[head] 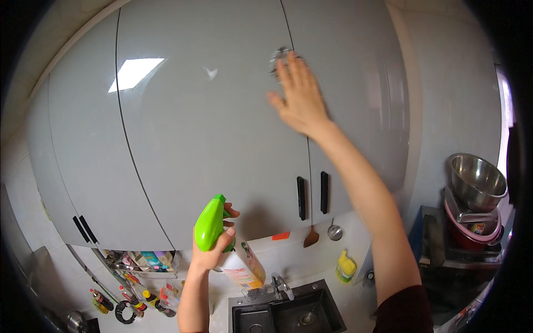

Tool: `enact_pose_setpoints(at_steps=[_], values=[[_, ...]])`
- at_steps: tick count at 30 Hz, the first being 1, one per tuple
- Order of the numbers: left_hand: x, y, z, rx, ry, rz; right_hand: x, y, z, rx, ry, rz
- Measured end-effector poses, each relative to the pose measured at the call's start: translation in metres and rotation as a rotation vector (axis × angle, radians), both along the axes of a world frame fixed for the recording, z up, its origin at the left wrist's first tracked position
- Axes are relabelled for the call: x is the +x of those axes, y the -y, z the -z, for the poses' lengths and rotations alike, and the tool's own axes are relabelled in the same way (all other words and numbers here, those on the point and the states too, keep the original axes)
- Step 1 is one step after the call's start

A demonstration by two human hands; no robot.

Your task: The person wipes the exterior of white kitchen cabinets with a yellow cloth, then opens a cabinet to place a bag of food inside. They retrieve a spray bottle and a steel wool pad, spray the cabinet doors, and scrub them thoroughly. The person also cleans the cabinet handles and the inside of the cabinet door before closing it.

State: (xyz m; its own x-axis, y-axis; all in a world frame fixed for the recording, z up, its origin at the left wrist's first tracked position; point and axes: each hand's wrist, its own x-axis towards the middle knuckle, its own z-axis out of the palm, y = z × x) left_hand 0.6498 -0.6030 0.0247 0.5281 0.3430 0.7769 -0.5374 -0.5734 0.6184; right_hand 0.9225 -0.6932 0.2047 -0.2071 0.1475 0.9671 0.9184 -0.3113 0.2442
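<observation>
My left hand [212, 245] grips the neck of a white spray bottle [243, 266] with a bright green trigger head [209, 224], in front of the cabinet's lower edge. My right hand [302, 91] is raised, its palm flat against a patterned cloth or pad [280, 58] on the glossy grey cabinet door [216, 137], at the seam between two doors. The cloth shows past the fingertips and is partly hidden; the hand looks slightly blurred. A small whitish mark or reflection [211, 73] shows on the door to the left.
Black handles [301, 198] sit low on the doors. Below are a black double sink [291, 314] with a faucet [283, 286], a yellow bottle [346, 267], a hanging brown spatula [311, 238] and several sauce bottles [154, 300]. Stacked metal bowls [476, 181] stand at the right.
</observation>
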Motion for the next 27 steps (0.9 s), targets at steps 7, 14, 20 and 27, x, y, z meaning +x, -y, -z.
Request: enact_pose_setpoints(at_steps=[7,14,20,27], values=[[-0.020,-0.023,-0.025,-0.074,-0.018,-0.068,-0.054,-0.059,0.053,-0.367,0.303,-0.412],[-0.057,-0.047,-0.037,-0.014,-0.046,-0.106,-0.057,-0.079,-0.101,0.613,0.057,-0.045],[-0.044,-0.066,-0.037,-0.056,0.052,-0.053,-0.156,-0.170,-0.025,0.158,0.468,-0.219],[-0.073,-0.058,-0.058,0.011,0.016,-0.094,-0.039,-0.033,-0.096,0.290,-0.003,0.160]])
